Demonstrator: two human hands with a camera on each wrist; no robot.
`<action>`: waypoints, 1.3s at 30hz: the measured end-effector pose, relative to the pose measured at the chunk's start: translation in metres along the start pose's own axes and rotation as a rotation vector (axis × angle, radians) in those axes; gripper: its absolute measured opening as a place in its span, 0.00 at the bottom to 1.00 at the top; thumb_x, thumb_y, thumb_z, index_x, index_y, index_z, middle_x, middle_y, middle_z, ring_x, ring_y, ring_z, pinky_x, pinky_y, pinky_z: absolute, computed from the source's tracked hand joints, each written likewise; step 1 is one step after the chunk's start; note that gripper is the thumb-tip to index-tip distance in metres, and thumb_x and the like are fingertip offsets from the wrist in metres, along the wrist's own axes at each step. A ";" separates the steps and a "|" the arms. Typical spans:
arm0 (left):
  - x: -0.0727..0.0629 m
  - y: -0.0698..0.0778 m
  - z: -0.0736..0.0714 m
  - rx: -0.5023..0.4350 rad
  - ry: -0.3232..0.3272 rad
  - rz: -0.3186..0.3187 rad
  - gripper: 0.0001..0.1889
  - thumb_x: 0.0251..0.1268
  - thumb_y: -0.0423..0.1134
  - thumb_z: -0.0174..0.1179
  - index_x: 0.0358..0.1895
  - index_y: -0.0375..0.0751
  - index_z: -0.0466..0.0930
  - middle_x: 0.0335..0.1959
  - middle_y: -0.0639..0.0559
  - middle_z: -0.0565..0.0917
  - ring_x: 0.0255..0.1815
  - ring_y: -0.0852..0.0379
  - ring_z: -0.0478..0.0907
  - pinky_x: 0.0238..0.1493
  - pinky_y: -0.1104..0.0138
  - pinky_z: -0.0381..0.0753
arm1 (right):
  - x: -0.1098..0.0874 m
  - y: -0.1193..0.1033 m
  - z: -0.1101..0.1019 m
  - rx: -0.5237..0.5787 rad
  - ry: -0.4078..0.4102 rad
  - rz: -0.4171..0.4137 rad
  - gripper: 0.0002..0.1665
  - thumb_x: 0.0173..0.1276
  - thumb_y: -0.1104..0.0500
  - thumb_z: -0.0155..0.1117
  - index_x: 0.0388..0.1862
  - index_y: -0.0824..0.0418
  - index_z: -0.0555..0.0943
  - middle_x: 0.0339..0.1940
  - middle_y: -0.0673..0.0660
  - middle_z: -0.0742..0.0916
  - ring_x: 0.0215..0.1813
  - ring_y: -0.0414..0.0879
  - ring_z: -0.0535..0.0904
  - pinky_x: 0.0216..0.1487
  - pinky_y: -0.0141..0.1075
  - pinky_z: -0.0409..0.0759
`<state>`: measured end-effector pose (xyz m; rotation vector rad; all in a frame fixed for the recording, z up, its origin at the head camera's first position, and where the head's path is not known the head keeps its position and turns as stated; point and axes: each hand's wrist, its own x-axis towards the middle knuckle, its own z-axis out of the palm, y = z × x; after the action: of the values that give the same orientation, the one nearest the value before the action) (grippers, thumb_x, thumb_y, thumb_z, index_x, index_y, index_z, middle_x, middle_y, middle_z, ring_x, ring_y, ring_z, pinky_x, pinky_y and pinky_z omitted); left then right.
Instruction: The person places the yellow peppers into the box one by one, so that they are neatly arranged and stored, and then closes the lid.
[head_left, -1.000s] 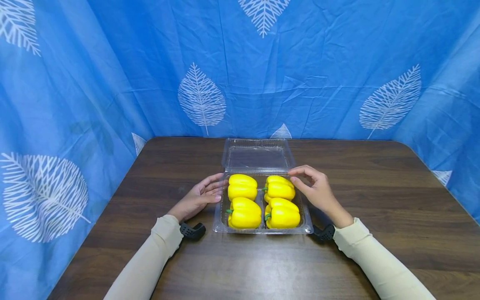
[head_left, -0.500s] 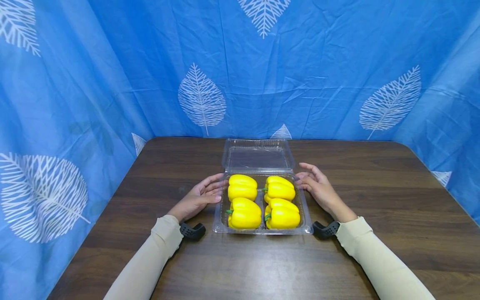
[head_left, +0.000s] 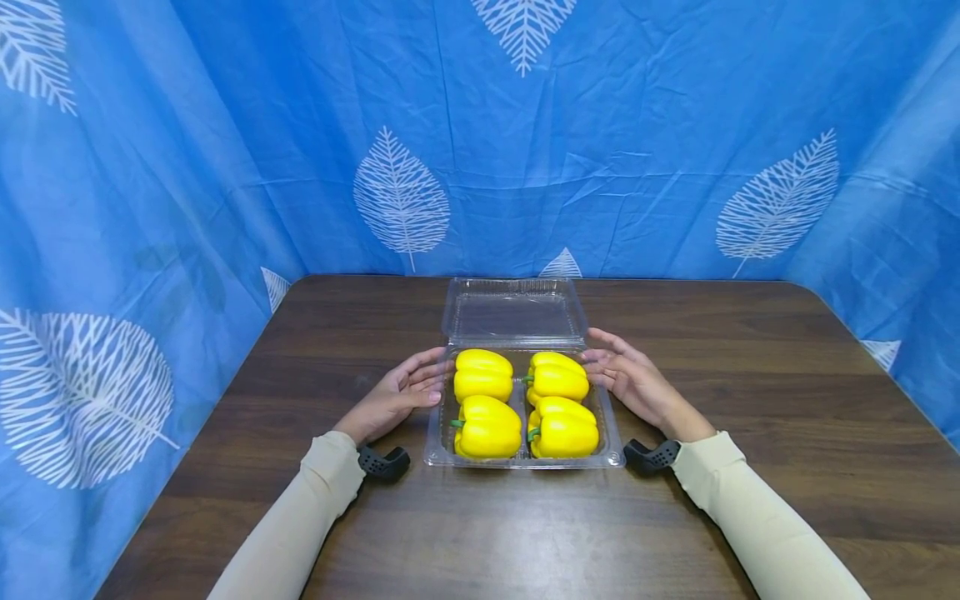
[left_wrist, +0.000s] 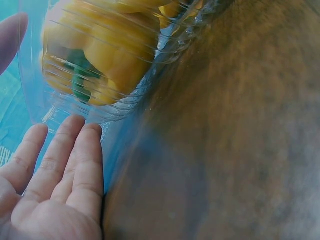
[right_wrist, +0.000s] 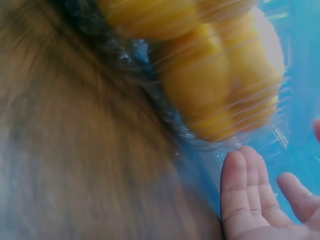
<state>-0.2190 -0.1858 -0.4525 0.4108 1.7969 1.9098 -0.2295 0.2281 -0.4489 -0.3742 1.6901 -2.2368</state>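
Note:
A clear plastic clamshell container [head_left: 480, 463] stands on the table with its lid [head_left: 516, 312] folded back behind it. In it lie yellow bell peppers in two columns, among them the front left pepper [head_left: 487, 429] and the front right pepper [head_left: 566, 429], both with green stems. My left hand [head_left: 392, 398] is at the container's left side, fingers extended and thumb apart; its fingertips [left_wrist: 75, 122] reach the clear wall, whether touching I cannot tell. On the right side my right hand [head_left: 641, 385] has its fingers [right_wrist: 235, 170] stretched toward the wall, holding nothing.
The dark wood table [head_left: 480, 533] ends at a back edge just behind the lid. A blue curtain [head_left: 637, 125] with white leaf prints hangs behind and at both sides. Black wrist straps [head_left: 384, 463] are on both wrists.
My right hand has left the container's back right corner, drawn outward, and come slightly back in toward its right side with fingers straightened. My left hand and the peppers have stayed in place.

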 end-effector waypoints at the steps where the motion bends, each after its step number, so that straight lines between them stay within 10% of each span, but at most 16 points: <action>1: 0.000 0.000 0.000 -0.002 -0.001 0.001 0.44 0.76 0.34 0.63 0.88 0.38 0.49 0.87 0.34 0.58 0.87 0.36 0.57 0.75 0.64 0.75 | 0.000 0.000 0.000 0.006 -0.013 0.001 0.41 0.79 0.71 0.42 0.86 0.77 0.43 0.55 0.52 0.84 0.57 0.39 0.84 0.64 0.30 0.83; 15: -0.001 0.003 0.002 -0.011 0.008 -0.001 0.44 0.76 0.34 0.63 0.88 0.38 0.49 0.87 0.35 0.59 0.86 0.36 0.57 0.75 0.64 0.76 | -0.002 -0.003 -0.003 -0.011 -0.068 0.070 0.45 0.82 0.69 0.45 0.91 0.63 0.41 0.67 0.48 0.81 0.69 0.37 0.79 0.71 0.30 0.78; 39: 0.001 0.002 0.002 -0.001 0.021 -0.005 0.43 0.75 0.32 0.60 0.88 0.39 0.49 0.86 0.35 0.61 0.86 0.37 0.59 0.75 0.65 0.75 | -0.002 0.001 -0.007 0.029 -0.140 -0.044 0.34 0.83 0.72 0.43 0.76 0.41 0.69 0.68 0.51 0.81 0.66 0.40 0.82 0.68 0.31 0.81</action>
<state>-0.2190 -0.1839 -0.4507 0.3869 1.8084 1.9191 -0.2300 0.2347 -0.4521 -0.5515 1.5906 -2.2078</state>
